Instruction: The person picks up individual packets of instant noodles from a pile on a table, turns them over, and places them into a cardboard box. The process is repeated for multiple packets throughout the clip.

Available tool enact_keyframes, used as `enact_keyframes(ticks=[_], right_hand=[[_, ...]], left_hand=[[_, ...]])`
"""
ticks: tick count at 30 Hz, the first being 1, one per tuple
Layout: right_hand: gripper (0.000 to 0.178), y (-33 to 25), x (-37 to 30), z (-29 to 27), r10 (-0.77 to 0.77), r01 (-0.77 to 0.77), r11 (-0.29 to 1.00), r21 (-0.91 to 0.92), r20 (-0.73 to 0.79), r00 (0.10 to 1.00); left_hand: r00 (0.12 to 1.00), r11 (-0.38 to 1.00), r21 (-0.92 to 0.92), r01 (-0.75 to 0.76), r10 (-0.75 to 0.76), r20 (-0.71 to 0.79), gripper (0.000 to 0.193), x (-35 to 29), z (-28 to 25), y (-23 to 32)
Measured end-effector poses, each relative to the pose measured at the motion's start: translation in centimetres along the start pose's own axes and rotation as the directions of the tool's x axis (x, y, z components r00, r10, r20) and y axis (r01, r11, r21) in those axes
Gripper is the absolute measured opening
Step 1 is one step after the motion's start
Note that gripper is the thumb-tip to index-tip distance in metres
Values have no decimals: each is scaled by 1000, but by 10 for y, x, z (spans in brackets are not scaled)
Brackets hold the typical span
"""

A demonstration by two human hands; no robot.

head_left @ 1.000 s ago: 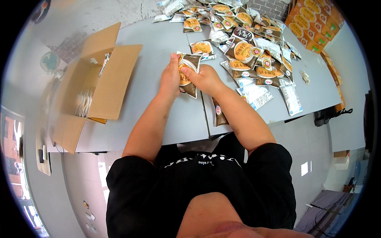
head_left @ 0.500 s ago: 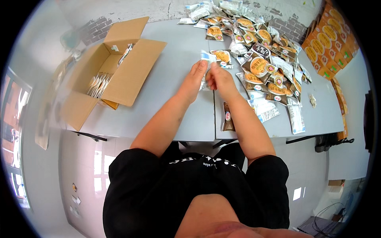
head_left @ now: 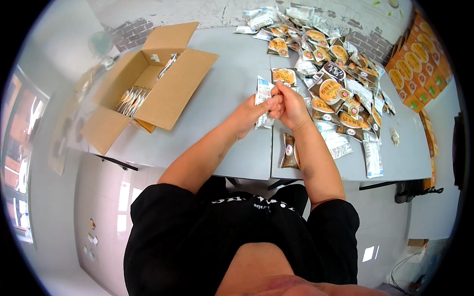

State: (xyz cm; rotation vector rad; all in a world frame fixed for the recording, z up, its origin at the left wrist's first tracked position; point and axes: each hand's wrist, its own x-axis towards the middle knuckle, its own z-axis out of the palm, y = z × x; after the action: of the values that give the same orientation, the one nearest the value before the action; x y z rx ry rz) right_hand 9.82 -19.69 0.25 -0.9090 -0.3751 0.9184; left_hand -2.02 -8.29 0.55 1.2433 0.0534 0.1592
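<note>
Packet, pale side facing up, is above the middle of the tabletop, just left of the seam that runs to the front edge. The left hand holds it, thumb across its face; the right hand is curled narrow at the packet's right side, and whether its fingers grip the film I cannot tell. An open box stands at the tabletop's left end, with a row of packets on edge inside. A pile of packets spreads from the far edge over the right half, and a brown packet lies near the front edge. To handle this one well, I would spread light pressure across its flat, steady both ends and spare the seals, since the film looks soft and likely to crease.
</note>
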Motion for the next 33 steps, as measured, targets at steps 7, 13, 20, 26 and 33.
enact_keyframes(ticks=[7, 13, 20, 26, 33], right_hand=[[33, 2, 11, -11, -131, 93, 987, -129, -335, 933], [32, 9, -3, 13, -147, 32, 859, -511, -186, 972], [28, 15, -2, 24, -105, -30, 737, -675, -159, 982], [29, 12, -3, 23, -91, -50, 676, -735, -151, 984], [29, 10, -3, 19, -69, -73, 682, -728, -163, 984]], left_hand=[[991, 962, -271, 25, -59, -119, 44, -15, -11, 13], [888, 953, -95, -287, 228, -399, 42, -19, -47, 106], [723, 755, 653, -65, 486, -490, 40, 18, -203, 200], [772, 243, 819, 519, 278, -571, 48, 17, -284, 201], [808, -89, 805, 587, 138, -573, 44, 45, -332, 179]])
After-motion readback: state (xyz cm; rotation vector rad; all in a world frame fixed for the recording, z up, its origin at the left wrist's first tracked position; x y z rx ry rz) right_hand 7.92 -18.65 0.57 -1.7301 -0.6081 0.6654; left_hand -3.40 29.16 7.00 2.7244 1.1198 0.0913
